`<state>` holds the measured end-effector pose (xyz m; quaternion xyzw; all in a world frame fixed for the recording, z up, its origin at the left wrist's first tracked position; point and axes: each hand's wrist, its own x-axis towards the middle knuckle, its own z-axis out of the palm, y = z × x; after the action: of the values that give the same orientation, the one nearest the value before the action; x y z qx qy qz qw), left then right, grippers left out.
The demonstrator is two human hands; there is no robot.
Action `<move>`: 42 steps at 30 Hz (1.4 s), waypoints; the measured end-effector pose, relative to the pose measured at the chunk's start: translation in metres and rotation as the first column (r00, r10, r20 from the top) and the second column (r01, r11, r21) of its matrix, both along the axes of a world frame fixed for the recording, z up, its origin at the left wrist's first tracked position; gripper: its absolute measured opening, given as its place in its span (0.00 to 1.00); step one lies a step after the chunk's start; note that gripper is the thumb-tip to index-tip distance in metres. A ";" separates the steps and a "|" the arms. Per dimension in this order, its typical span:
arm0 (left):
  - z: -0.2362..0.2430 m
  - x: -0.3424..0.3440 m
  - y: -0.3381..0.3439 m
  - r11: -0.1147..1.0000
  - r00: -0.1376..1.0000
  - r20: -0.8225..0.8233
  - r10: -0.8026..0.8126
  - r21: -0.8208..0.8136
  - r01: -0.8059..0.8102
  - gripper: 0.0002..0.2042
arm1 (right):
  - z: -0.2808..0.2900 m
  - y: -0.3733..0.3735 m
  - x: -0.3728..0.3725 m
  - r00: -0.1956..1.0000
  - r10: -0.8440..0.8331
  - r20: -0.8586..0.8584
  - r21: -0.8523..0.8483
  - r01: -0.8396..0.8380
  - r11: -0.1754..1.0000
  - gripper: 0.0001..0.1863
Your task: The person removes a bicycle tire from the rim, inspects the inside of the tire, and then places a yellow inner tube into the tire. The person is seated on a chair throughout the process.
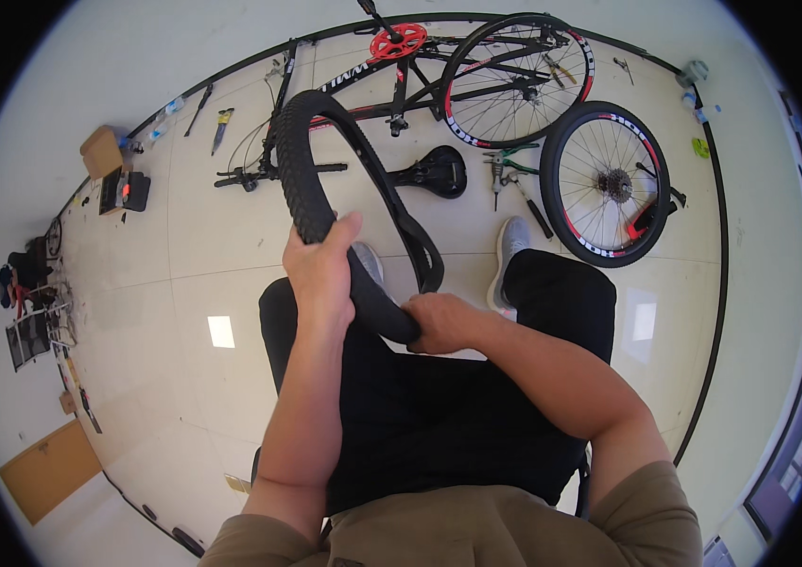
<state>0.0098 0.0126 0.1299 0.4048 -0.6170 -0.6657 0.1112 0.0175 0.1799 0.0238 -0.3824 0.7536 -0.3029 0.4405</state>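
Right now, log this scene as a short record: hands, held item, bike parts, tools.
Held item: black bicycle tire, no rim in it
Left hand: gripping the tire's left side
Right hand: gripping its near end
Frame: on the floor ahead, with red chainring
Saddle: black, right of the tire
Wheels: cassette wheel lying to the right; another wheel overlapping the frame
Tools: green-handled tool between saddle and cassette wheel

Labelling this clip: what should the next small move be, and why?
I'd probably ease the twist out of the tire with the right hand: the tire's right-hand stretch looks kinked just above that hand, while the left hand grips the opposite side.
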 end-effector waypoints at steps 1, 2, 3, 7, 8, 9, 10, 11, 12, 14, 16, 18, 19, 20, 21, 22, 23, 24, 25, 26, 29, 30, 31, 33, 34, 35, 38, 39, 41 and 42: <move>-0.008 -0.008 -0.005 1.000 1.000 0.001 -0.006 0.006 0.006 0.16 | -0.004 -0.004 -0.004 0.999 -0.025 0.035 0.015 0.025 1.000 0.22; -0.014 -0.015 -0.009 1.000 1.000 0.009 -0.020 0.003 0.020 0.16 | -0.009 -0.007 -0.006 0.998 -0.047 0.045 0.022 0.046 0.999 0.22; -0.023 -0.020 -0.014 0.999 0.999 0.022 -0.033 -0.003 0.033 0.15 | -0.019 -0.010 -0.008 0.996 -0.067 0.061 0.026 0.066 0.997 0.22; -0.048 -0.040 -0.038 0.997 0.995 0.061 -0.077 -0.017 0.078 0.15 | -0.040 -0.027 -0.011 0.981 -0.154 0.117 -0.027 0.159 0.987 0.25; -0.051 -0.046 -0.042 0.996 0.993 0.077 -0.091 -0.014 0.092 0.15 | -0.047 -0.030 -0.012 0.977 -0.168 0.135 -0.047 0.175 0.983 0.26; -0.052 -0.051 -0.049 0.994 0.990 0.094 -0.109 -0.008 0.110 0.15 | -0.034 -0.032 -0.018 0.951 -0.197 0.238 0.028 0.196 0.980 0.29; -0.051 -0.056 -0.054 0.993 0.988 0.103 -0.118 0.007 0.118 0.16 | -0.036 -0.034 -0.017 0.958 -0.181 0.223 0.014 0.182 0.983 0.30; -0.050 -0.059 -0.060 0.992 0.986 0.112 -0.127 0.022 0.126 0.16 | -0.038 -0.036 -0.016 0.964 -0.164 0.209 0.000 0.168 0.986 0.31; -0.051 -0.062 -0.064 0.990 0.984 0.118 -0.137 0.040 0.133 0.16 | -0.041 -0.036 -0.015 0.970 -0.150 0.192 -0.011 0.154 0.988 0.32; -0.055 -0.065 -0.068 0.992 0.987 0.114 -0.110 0.068 0.103 0.14 | -0.049 -0.045 -0.008 0.957 -0.196 0.216 -0.008 0.202 0.979 0.34; -0.050 -0.069 -0.069 0.992 0.986 0.140 -0.095 0.090 0.083 0.10 | -0.053 -0.050 -0.005 0.942 -0.273 0.195 -0.003 0.279 0.960 0.32; -0.053 -0.073 -0.072 0.991 0.991 0.111 -0.070 0.124 0.056 0.11 | -0.055 -0.052 -0.002 0.919 -0.372 0.128 -0.003 0.375 0.927 0.26; -0.055 -0.075 -0.076 0.991 0.993 0.105 -0.054 0.127 0.041 0.11 | -0.060 -0.053 -0.003 0.921 -0.373 0.111 -0.036 0.379 0.925 0.25; -0.056 -0.077 -0.079 0.991 0.994 0.098 -0.040 0.131 0.027 0.11 | -0.065 -0.054 -0.002 0.922 -0.375 0.094 -0.068 0.382 0.922 0.24; -0.053 -0.081 -0.078 0.989 0.995 0.097 -0.023 0.145 0.009 0.12 | -0.063 -0.055 -0.005 0.923 -0.377 0.076 -0.096 0.383 0.919 0.24; -0.047 -0.085 -0.077 0.987 0.995 0.097 -0.007 0.159 -0.008 0.12 | -0.061 -0.055 -0.010 0.933 -0.346 0.099 -0.059 0.353 0.934 0.26; -0.044 -0.087 -0.075 0.985 0.995 0.097 0.008 0.173 -0.024 0.13 | -0.061 -0.055 -0.016 0.941 -0.316 0.124 -0.023 0.321 0.947 0.28; -0.046 -0.087 -0.078 0.981 0.997 0.078 0.002 0.191 -0.017 0.15 | -0.055 -0.056 -0.022 0.947 -0.285 0.150 0.011 0.287 0.958 0.31; -0.048 -0.087 -0.083 0.978 0.998 0.059 -0.004 0.209 -0.008 0.17 | -0.053 -0.056 -0.026 0.957 -0.261 0.124 0.006 0.262 0.965 0.30; -0.051 -0.086 -0.085 0.974 0.999 0.041 -0.010 0.226 0.000 0.19 | -0.052 -0.055 -0.028 0.967 -0.236 0.099 0.002 0.237 0.972 0.29; -0.055 -0.081 -0.077 0.997 0.998 0.051 -0.029 0.066 0.025 0.32 | -0.044 -0.056 -0.040 0.979 -0.203 0.002 -0.004 0.203 0.979 0.27; -0.055 -0.079 -0.071 1.000 0.998 0.062 -0.023 0.016 0.022 0.34 | -0.039 -0.057 -0.046 0.980 -0.196 -0.033 -0.008 0.196 0.981 0.27; -0.057 -0.076 -0.060 0.998 0.998 0.067 -0.017 -0.057 0.021 0.22 | -0.032 -0.061 -0.054 0.981 -0.184 -0.058 0.026 0.186 0.982 0.27; -0.067 -0.069 -0.053 0.996 0.991 0.095 -0.091 -0.012 0.093 0.20 | -0.021 -0.065 -0.071 0.981 -0.163 -0.105 0.094 0.173 0.980 0.27; -0.066 -0.067 -0.045 0.994 0.988 0.113 -0.108 0.046 0.104 0.19 | -0.018 -0.065 -0.071 0.985 -0.149 -0.092 0.093 0.157 0.983 0.27; -0.063 -0.067 -0.044 0.994 0.989 0.117 -0.094 0.075 0.085 0.18 | -0.016 -0.065 -0.071 0.988 -0.135 -0.079 0.091 0.142 0.986 0.27; -0.058 -0.068 -0.047 0.996 0.995 0.099 -0.031 0.084 0.023 0.17 | 0.003 -0.064 -0.074 0.985 -0.081 -0.153 0.133 0.102 0.986 0.27; -0.053 -0.067 -0.048 0.995 0.996 0.083 -0.016 0.100 0.008 0.16 | 0.011 -0.065 -0.072 0.980 -0.060 -0.190 0.155 0.091 0.984 0.26; -0.048 -0.061 -0.048 0.993 0.996 0.092 -0.021 0.113 0.010 0.16 | 0.019 -0.061 -0.070 0.984 -0.048 -0.169 0.155 0.074 0.985 0.26; -0.047 -0.057 -0.047 0.992 0.995 0.098 -0.025 0.122 0.013 0.16 | 0.022 -0.059 -0.070 0.987 -0.043 -0.157 0.156 0.067 0.985 0.27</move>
<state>-0.0475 -0.0345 0.0828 0.4372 -0.5841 -0.6821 0.0494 -0.0524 0.1208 0.0460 -0.3466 0.8176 -0.2227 0.4023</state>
